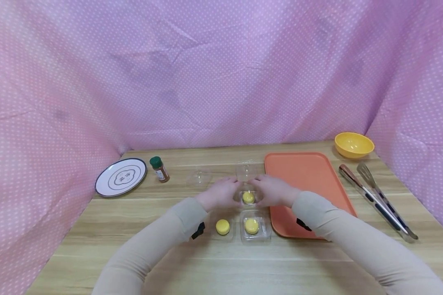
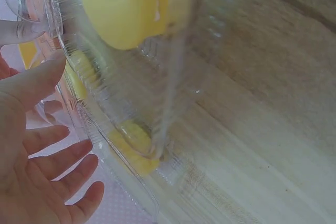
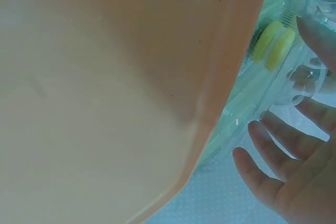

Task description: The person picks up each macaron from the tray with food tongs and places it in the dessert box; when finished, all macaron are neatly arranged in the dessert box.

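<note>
A clear plastic box holding a yellow macaron (image 1: 248,198) lies between my two hands. Its raised clear lid (image 1: 247,170) shows just behind my fingers. At the left side is my left hand (image 1: 224,193); its thumb touches the plastic rim in the left wrist view, the other fingers spread apart. My right hand (image 1: 274,191) is at the right side, fingers spread and loosely bent near the plastic. Closer to me are a second macaron (image 1: 252,226) in a clear box and a third macaron (image 1: 222,227), also in clear plastic.
An orange tray (image 1: 302,172) lies under my right forearm. Another clear plastic piece (image 1: 200,177) sits behind my left hand. Further left are a spice jar (image 1: 159,169) and a white plate (image 1: 107,181); at right, a yellow bowl (image 1: 354,145) and metal tongs (image 1: 374,200).
</note>
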Available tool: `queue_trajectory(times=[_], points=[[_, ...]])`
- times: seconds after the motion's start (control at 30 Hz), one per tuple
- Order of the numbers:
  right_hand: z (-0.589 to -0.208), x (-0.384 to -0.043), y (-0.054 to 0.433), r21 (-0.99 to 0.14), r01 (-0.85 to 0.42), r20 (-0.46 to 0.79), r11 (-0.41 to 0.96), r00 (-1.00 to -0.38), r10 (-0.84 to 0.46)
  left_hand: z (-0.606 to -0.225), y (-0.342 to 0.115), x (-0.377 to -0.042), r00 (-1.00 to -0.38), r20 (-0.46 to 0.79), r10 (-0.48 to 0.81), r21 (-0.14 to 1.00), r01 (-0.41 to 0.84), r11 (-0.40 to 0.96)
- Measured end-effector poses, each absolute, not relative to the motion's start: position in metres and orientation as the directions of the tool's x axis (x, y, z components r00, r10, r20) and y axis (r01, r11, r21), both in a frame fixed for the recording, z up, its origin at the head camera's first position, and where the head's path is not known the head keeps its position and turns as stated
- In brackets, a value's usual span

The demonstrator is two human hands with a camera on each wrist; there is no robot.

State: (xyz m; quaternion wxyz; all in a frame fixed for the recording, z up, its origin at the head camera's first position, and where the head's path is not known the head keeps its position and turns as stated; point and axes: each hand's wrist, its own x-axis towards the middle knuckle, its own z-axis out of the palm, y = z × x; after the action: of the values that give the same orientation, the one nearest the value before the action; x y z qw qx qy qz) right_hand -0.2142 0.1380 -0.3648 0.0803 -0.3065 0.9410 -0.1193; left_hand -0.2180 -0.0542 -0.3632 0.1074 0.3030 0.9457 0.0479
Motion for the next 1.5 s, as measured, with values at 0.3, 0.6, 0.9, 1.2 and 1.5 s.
queue_trajectory(times=[0.3, 0.6, 0.9, 1.2, 1.5], points=[[-0.366, -0.214, 0.137, -0.234, -0.577, -0.061, 0.782, -0.795, -0.604, -0.366, -0.053, -0.218, -0.801, -0.196, 0.566, 0.150, 0.546, 0.824], [-0.370, -0.217, 0.138, -0.251, -0.565, -0.070, 0.786, -0.800, -0.597, -0.364, -0.054, -0.216, -0.807, -0.192, 0.558, 0.195, 0.526, 0.828], [-0.374, -0.220, 0.139, -0.280, -0.555, -0.060, 0.783, -0.804, -0.591, -0.362, -0.054, -0.214, -0.812, -0.190, 0.553, 0.186, 0.523, 0.832], [-0.375, -0.218, 0.139, -0.241, -0.575, -0.056, 0.782, -0.796, -0.602, -0.364, -0.056, -0.215, -0.810, -0.218, 0.545, 0.180, 0.516, 0.838], [-0.375, -0.218, 0.141, -0.228, -0.598, -0.034, 0.768, -0.783, -0.621, -0.361, -0.061, -0.216, -0.807, -0.154, 0.569, 0.183, 0.543, 0.820]])
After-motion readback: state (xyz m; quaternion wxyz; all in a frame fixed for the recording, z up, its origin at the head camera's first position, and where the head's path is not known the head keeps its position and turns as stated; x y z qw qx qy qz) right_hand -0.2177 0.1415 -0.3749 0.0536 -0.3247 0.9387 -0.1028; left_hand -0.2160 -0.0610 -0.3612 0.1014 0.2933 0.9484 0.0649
